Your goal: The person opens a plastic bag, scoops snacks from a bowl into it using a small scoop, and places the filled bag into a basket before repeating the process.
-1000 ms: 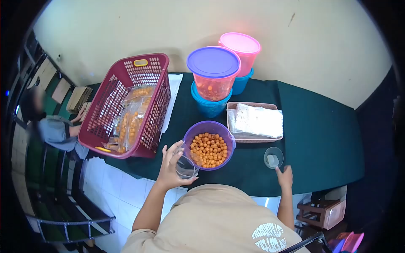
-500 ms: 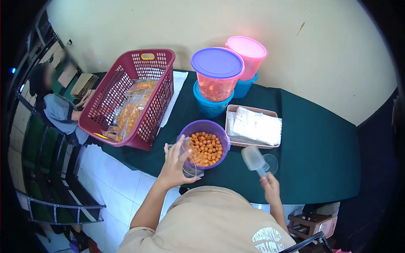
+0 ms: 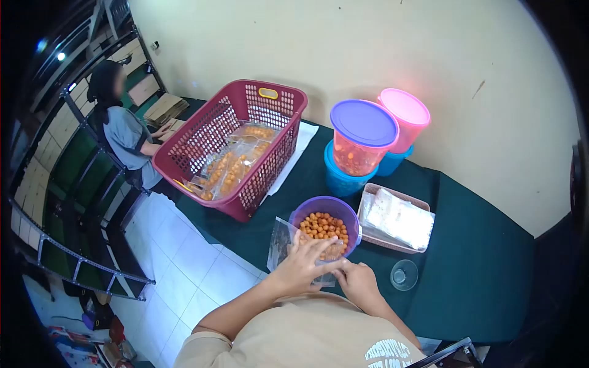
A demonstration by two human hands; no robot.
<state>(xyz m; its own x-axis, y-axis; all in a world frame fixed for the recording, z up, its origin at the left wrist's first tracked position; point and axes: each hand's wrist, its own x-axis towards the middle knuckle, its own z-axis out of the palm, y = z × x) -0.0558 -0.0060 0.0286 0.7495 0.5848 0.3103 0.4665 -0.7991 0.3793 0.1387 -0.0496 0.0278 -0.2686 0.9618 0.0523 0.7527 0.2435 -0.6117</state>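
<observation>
My left hand (image 3: 300, 264) is closed on a clear plastic bag (image 3: 281, 240) at the near side of a purple bucket (image 3: 297, 213). Round orange-brown snack balls (image 3: 323, 226) fill much of the bucket. Against the left fingertips, my right hand (image 3: 359, 283) is closed at the bucket's near rim. A translucent shape, apparently the scoop (image 3: 334, 249), shows over the balls beside the left fingers. The scoop's handle is hidden by my hands, and how far the bag is filled cannot be made out.
A maroon basket (image 3: 251, 205) holds several filled bags. Lidded tubs (image 3: 364, 132) stand at the back. A tray (image 3: 392, 245) of clear bags and a small glass dish (image 3: 404, 275) are to the right. Another person (image 3: 126, 132) works at far left.
My right hand has moved left from beside the glass dish with the scoop and now meets my left hand at the bucket. The whole view has shifted.
</observation>
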